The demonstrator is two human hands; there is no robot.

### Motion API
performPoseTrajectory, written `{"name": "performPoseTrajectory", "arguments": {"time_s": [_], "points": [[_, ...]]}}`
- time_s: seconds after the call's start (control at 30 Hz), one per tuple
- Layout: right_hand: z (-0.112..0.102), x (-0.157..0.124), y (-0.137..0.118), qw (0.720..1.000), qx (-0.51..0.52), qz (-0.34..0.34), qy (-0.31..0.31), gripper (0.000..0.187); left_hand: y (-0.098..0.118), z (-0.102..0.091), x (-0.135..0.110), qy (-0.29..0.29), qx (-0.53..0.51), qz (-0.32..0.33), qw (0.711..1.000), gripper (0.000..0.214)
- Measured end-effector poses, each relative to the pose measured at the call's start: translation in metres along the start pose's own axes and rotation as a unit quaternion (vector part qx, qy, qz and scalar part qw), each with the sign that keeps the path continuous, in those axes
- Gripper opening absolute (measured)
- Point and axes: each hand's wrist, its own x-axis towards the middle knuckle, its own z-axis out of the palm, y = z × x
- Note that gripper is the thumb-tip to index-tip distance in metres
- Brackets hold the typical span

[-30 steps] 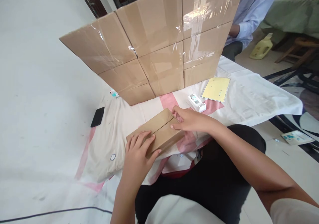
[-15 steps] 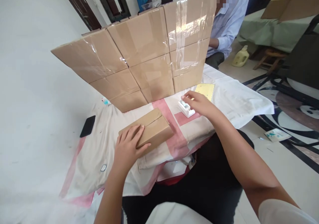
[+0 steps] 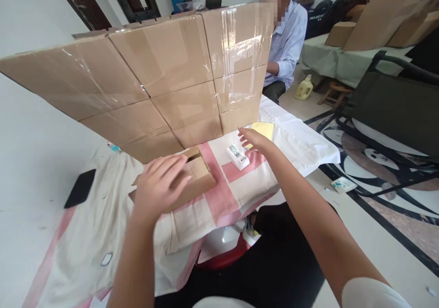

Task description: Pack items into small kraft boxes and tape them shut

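Observation:
My left hand [image 3: 158, 183] hovers with spread fingers over a small brown cardboard box [image 3: 192, 180] lying on the cloth-covered table [image 3: 295, 139]; one box flap stands slightly raised. My right hand [image 3: 253, 140] reaches forward, fingers stretched out, just right of a small white device [image 3: 237, 156] and over the near edge of a yellow sheet [image 3: 263, 129]. It holds nothing.
A tall screen of taped cardboard panels [image 3: 164, 79] stands behind the box. A black phone [image 3: 80, 188] lies on the floor at left. A seated person in a light blue shirt [image 3: 287, 43] is behind the screen. Chairs and a yellow jug [image 3: 303, 88] stand at right.
My right hand left the box, went to the white device, and now reaches past it toward the yellow sheet. My left hand lifted off the box lid. The view swung up and left.

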Motion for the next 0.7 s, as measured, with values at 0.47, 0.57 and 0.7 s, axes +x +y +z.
{"name": "performPoseTrajectory", "arguments": {"time_s": [0.47, 0.57, 0.7], "points": [[0.008, 0.006, 0.002, 0.999, -0.007, -0.005, -0.037, 0.058, 0.088, 0.221, 0.054, -0.062, -0.173, -0.158, 0.970, 0.076], [0.010, 0.007, 0.002, 0.999, 0.001, 0.004, -0.053, 0.057, 0.083, 0.218, 0.056, -0.073, -0.200, -0.201, 0.956, 0.090], [0.013, 0.010, 0.004, 0.998, 0.014, 0.000, -0.057, 0.054, 0.084, 0.215, 0.055, -0.091, -0.226, -0.233, 0.942, 0.096]]}}
